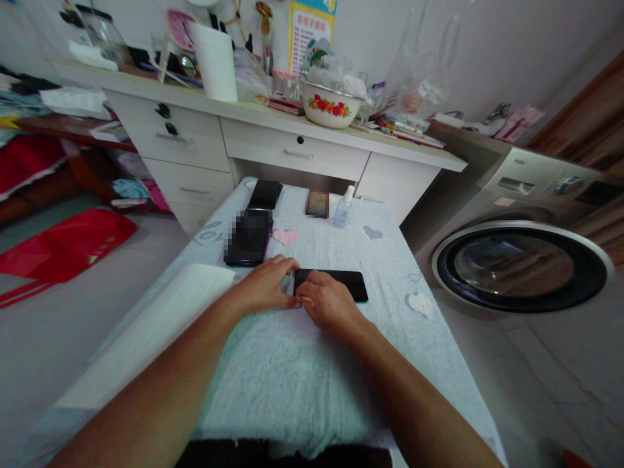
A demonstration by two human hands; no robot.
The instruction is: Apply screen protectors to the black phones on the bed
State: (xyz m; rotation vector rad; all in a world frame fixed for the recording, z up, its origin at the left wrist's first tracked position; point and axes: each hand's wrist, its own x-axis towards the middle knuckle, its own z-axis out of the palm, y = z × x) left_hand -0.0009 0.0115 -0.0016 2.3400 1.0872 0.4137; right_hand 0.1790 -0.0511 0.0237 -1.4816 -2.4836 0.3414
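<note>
Nearest the camera, the person's two forearms reach over the pale cloth (302,370). Ahead of them a black smartphone (348,283) lies flat, its long axis running left to right. The left hand (268,284) is at its left end, thumb and forefinger spread about the near and far corners; whether they clamp it, I cannot tell. The right hand (331,302) comes from the near side, fingers bunched over the left part; what they pinch, if anything, is unclear. The phone's right end extends beyond both hands.
</note>
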